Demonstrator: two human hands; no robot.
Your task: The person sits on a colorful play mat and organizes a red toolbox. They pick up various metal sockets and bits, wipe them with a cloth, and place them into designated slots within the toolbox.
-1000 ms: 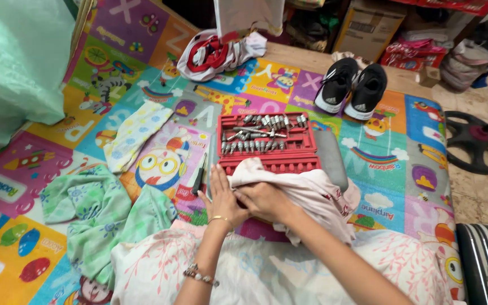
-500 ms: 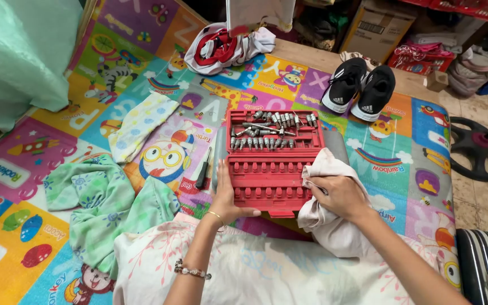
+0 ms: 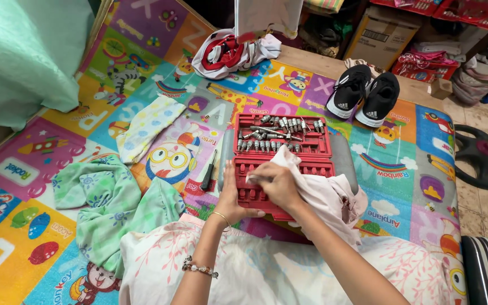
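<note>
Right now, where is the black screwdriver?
In the head view, the black screwdriver lies on the play mat, just left of the red tool case, near the left hand.

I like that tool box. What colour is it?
The tool box is red, seen in the head view.

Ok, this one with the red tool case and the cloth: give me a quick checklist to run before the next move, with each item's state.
1. Left hand braces the red tool case at its near left edge: ok.
2. Right hand grips the pale pink cloth, pressed on the near half of the case: ok.
3. Metal sockets sit in the far half, uncovered by the cloth: ok.
4. Every socket seated in its slot: cannot tell, too small.
5. Screwdriver lies on the play mat left of the case, apart from both hands: ok.
6. Case lies flat on the grey pad: cannot tell.
</note>
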